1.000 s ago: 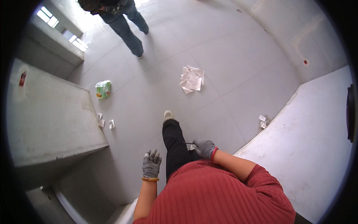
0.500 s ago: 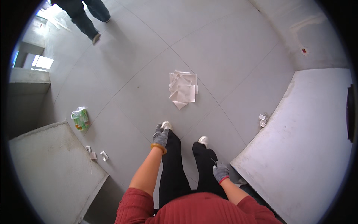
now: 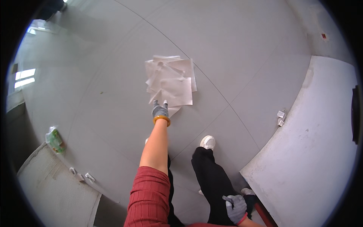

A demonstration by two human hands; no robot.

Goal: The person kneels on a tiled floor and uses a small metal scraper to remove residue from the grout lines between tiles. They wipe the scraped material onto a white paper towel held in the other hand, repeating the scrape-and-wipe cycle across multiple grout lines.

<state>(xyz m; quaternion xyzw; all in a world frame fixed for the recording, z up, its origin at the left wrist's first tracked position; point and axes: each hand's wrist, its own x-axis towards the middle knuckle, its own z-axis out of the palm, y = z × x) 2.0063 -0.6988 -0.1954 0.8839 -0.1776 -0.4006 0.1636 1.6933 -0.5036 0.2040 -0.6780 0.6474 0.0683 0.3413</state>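
A loose pile of pale pinkish-white sheets of paper lies on the grey tiled floor, its sheets overlapping at odd angles. My left hand, in a grey glove with an amber bangle at the wrist, reaches to the pile's near edge. Its fingers are spread at the paper; whether they press on it I cannot tell. Low at the right, beside my thigh, my right hand wears a grey glove with a red cuff. Those fingers are curled, and a small dark thing, too unclear to name, pokes out of them.
A green and clear plastic packet lies at the left, near a pale concrete block. Small white scraps sit beside that block, others by the white slab at right. Another person's dark-clothed leg shows far left.
My left hand has moved forward from beside my shoe to the paper pile, and I have come nearer to it. My right hand stays low at my side. The other person has moved further left.
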